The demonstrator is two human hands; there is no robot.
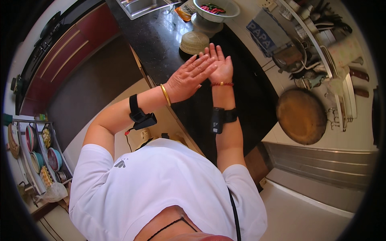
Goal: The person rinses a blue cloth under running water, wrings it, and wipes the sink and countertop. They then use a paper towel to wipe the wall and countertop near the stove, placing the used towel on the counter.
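Note:
Palm down and slanting in from the left, my left hand [188, 76] has its fingers stretched out over the fingers and palm of my right hand. A gold bangle [165, 95] circles the left wrist. My right hand [222, 67] is turned palm up with its fingers extended, and a red beaded bracelet [221, 84] sits on its wrist. Neither hand holds anything. Both are above the black countertop [193, 117]. Just beyond the fingertips stands a pale slotted plastic basket [194, 43], apparently upside down. Black devices are strapped to both forearms.
A bowl [232, 12] of red and green peppers [212, 9] is behind the basket, beside an orange packet [183, 14] and a steel sink [134, 9]. On the right wall hang a round board [301, 117] and knives [359, 73]. A dish rack [36, 128] stands left.

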